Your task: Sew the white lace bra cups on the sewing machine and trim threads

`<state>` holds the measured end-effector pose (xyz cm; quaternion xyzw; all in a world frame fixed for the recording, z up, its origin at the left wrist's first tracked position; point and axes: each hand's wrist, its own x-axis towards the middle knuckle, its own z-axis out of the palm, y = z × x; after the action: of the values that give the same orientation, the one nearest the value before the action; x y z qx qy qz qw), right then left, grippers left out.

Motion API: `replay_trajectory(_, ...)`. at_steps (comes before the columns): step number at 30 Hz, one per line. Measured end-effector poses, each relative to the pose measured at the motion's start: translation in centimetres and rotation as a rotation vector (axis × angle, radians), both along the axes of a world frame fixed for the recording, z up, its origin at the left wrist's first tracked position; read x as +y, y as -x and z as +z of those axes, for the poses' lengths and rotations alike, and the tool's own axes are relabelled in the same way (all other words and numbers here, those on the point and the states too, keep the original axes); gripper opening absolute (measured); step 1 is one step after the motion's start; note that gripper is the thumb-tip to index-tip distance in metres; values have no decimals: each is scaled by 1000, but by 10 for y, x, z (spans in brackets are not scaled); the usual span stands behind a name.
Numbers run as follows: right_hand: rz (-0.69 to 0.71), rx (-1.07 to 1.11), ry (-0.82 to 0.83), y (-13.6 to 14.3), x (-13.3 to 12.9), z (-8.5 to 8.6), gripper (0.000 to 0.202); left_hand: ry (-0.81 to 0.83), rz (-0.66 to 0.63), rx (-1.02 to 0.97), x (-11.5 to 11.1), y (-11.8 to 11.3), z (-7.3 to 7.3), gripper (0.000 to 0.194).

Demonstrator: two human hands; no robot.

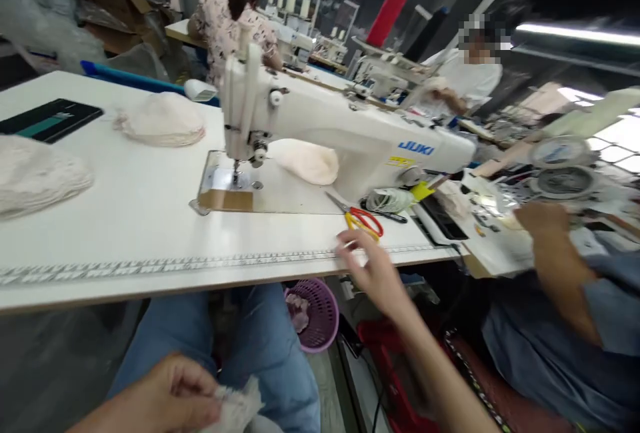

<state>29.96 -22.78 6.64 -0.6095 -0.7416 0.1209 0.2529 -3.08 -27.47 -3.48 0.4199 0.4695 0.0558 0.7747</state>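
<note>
Low in the view, above my lap, my left hand pinches a crumpled piece of off-white fabric. My right hand is over the front edge of the sewing table, its fingers slightly curled and apart. Its fingertips are close by the yellow handle of a pair of scissors with red and yellow grips; whether they touch is unclear. Behind the scissors stands a white sewing machine. An off-white fabric piece lies under its arm, behind the needle.
Stacks of off-white fabric pieces lie on the left, near a dark flat box. A measuring tape runs along the front edge. Below sits a purple basket. A co-worker's arm is at the right.
</note>
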Motion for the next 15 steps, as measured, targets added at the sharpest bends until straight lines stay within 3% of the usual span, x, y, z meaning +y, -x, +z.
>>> replay_trajectory(4, -186, -91, -167, -57, 46, -16, 38, 11, 13, -10, 7, -1, 30, 55)
replay_trajectory(8, -249, -148, -184, -76, 50, -33, 46, -17, 33, 3, 7, 4, 37, 53)
replay_trajectory(15, -223, -184, 15, -85, 51, -14, 46, -60, -23, -11, 5, 9, 37, 50)
